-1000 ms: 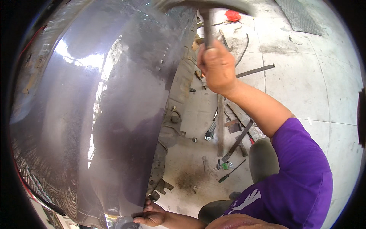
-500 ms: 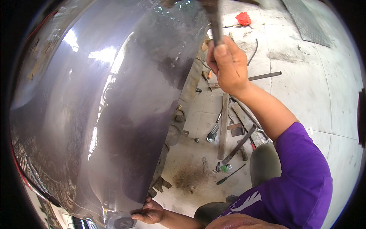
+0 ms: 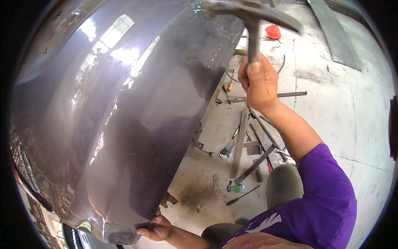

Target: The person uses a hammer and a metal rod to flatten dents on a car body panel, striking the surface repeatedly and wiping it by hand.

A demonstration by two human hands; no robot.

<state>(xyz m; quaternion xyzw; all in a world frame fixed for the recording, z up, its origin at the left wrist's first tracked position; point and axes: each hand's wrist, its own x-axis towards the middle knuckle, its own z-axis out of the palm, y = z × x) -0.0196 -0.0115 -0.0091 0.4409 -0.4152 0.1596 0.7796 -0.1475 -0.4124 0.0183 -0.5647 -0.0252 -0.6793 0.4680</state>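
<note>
Along the left lies a large glossy dark purple-grey car body panel [image 3: 161, 120], with dull grey patches and bright reflections. My right hand [image 3: 262, 83] is closed round the handle of a hammer [image 3: 253, 35], raised over the panel's far right edge. The hammer's long head, tapering toward the right, is blurred by motion. Low in the view, my left hand [image 3: 156, 227] grips the near lower corner of the panel, thumb on top and fingers curled underneath, partly hidden. Beside that thumb is a dark block-like part [image 3: 120, 234] at the panel's end.
On the pale tiled floor lie a wooden strip [image 3: 239, 145], a flat metal bar [image 3: 257, 164], a green-handled screwdriver [image 3: 242, 196], hex key sets [image 3: 227, 150] and several other tools. Farther off are a red crumpled thing [image 3: 273, 32] and a grey textured mat [image 3: 338, 37].
The hammer in my right hand has come down in view, so its head now shows. The view has shifted somewhat over panel and floor. My left hand keeps its place at the corner.
</note>
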